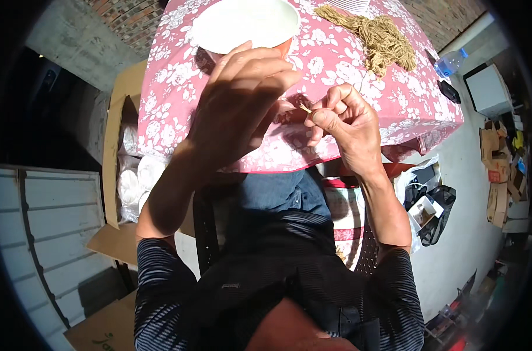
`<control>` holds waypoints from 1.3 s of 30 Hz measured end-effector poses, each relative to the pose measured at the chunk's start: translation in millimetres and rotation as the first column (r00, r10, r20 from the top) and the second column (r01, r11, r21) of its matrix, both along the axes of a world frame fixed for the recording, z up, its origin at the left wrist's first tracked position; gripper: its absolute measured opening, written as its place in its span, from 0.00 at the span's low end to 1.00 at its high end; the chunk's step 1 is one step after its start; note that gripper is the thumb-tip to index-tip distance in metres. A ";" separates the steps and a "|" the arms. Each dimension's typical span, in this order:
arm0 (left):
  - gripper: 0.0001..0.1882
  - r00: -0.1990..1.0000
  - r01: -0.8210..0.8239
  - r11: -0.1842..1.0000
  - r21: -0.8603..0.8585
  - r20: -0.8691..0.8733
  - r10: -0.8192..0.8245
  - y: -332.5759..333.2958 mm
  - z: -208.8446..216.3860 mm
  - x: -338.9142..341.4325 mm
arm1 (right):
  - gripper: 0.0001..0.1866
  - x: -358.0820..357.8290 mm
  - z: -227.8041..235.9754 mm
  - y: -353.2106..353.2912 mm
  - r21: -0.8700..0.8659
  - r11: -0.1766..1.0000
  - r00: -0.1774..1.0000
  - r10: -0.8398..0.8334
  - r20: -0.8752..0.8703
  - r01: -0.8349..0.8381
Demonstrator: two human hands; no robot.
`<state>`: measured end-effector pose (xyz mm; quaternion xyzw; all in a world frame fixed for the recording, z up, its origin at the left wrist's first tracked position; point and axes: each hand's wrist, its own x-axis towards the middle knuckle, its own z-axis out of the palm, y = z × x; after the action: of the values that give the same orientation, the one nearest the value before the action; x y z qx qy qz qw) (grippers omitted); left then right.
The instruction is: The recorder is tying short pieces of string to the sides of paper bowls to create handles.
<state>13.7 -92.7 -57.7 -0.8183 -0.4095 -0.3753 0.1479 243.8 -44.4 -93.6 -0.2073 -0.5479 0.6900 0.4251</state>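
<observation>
My right hand [351, 126] is closed in a pinch, thumb against fingers, on the short end of a pale strand [305, 109], perhaps yarn. To its left is my raised left hand [242, 93], its back in shadow and its long fingers stretched out, slightly bent. The left fingertips reach over the near rim of a large white bowl [245, 23]. Part of the left palm is hidden, and I see nothing held there. A loose bundle of tan yarn [389, 44] lies beyond my right hand on the flowered pink tablecloth [169, 76].
A stack of white dishes [351, 4] stands at the far edge. A clear bottle [451, 62] and a dark object [449, 92] sit at the table's right side. On the left, an open cardboard box [113, 158] holds white wrapped rolls [130, 184]. Bags [438, 219] lie on the floor at right.
</observation>
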 end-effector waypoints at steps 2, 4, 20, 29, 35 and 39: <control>0.23 0.989 0.127 0.992 -0.011 0.077 -0.126 4.8 3.7 3.0 | 0.08 -0.8 1.4 3.0 0.005 0.999 0.999 0.037 -0.007 -0.037; 0.22 0.981 0.155 0.987 -0.042 0.123 -0.149 2.8 2.3 5.8 | 0.08 -3.5 2.3 3.6 0.003 0.999 0.999 0.041 -0.013 -0.041; 0.07 0.979 0.192 0.956 -0.222 0.105 -0.172 -6.5 0.7 7.2 | 0.11 -3.6 2.3 -5.2 0.010 0.999 0.989 0.049 0.138 -0.050; 0.05 0.997 0.051 0.954 -0.297 0.062 -0.034 -12.0 -2.0 14.2 | 0.03 -1.1 3.2 -6.9 0.739 0.669 0.913 -0.346 0.214 0.080; 0.05 0.994 0.037 0.935 -0.352 0.110 0.002 -6.0 12.8 13.2 | 0.03 7.4 6.8 -2.4 0.522 0.844 0.927 -0.287 0.242 0.124; 0.17 0.984 -0.030 0.996 -0.084 0.171 0.044 10.1 23.3 12.6 | 0.04 14.8 2.3 6.3 0.309 0.918 0.923 -0.321 0.211 0.248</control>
<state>26.3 -82.6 -34.4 -0.7803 -0.4508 -0.4250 0.0854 258.6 -38.1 -91.3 -0.3117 -0.6529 0.5041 0.4716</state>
